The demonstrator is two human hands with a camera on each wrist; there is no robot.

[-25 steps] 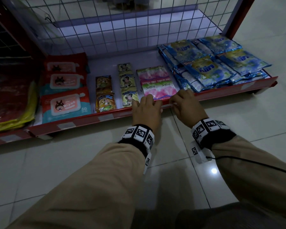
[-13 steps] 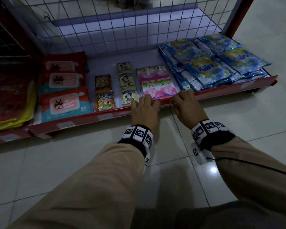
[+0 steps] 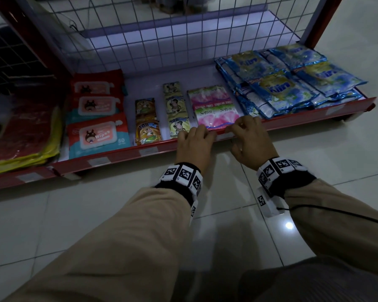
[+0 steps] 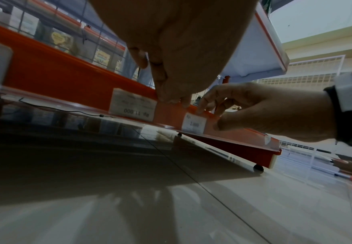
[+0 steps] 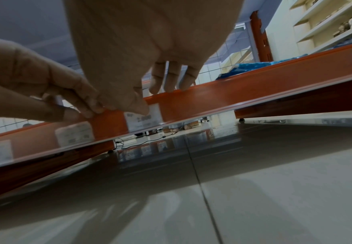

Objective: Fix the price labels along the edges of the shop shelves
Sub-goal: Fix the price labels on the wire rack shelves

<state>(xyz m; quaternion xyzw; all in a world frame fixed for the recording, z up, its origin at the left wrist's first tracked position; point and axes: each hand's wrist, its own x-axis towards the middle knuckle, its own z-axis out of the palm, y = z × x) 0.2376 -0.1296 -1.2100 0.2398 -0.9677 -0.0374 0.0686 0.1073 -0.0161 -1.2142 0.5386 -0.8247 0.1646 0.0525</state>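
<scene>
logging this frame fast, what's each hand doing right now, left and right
Left hand: fingers curled over the top of the red shelf edge, gripping it.
Right hand: fingers on the edge, thumb on the white price label.

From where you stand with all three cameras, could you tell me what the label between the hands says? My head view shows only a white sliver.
Observer: The left wrist view shows the label reading 2.000, set in the red price strip.
Operator: Thank you. Is the right hand on it?
Observer: The right hand hooks its fingers over the strip's top edge, and its thumb lies on the strip's front at the label's upper corner.
Operator: And the left hand?
Observer: The left hand pinches the strip's top edge between that label and a neighbouring label marked Rp 11.000.
</scene>
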